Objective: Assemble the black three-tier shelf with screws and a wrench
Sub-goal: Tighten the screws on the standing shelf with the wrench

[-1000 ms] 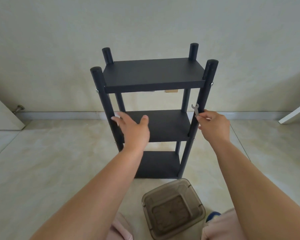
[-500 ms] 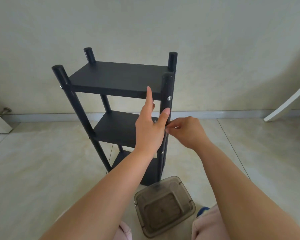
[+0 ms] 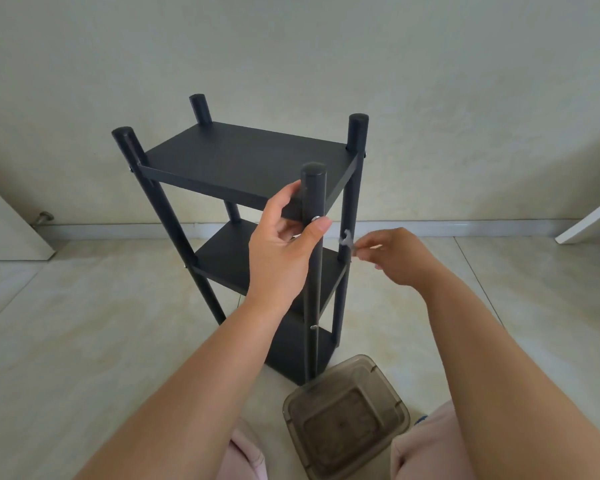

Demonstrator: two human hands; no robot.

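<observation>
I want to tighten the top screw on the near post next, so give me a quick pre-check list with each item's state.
1. Shelf upright on the floor: ok.
2. Left hand holds the near post: ok.
3. Top screw in view: ok.
4. Wrench pinched in right hand: ok.
5. Wrench on the screw: not ok, it is off to the right.
6. Screw tightness: cannot tell.

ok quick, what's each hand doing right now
left hand: grips the shelf at its near post.
right hand: pinches the wrench.
</observation>
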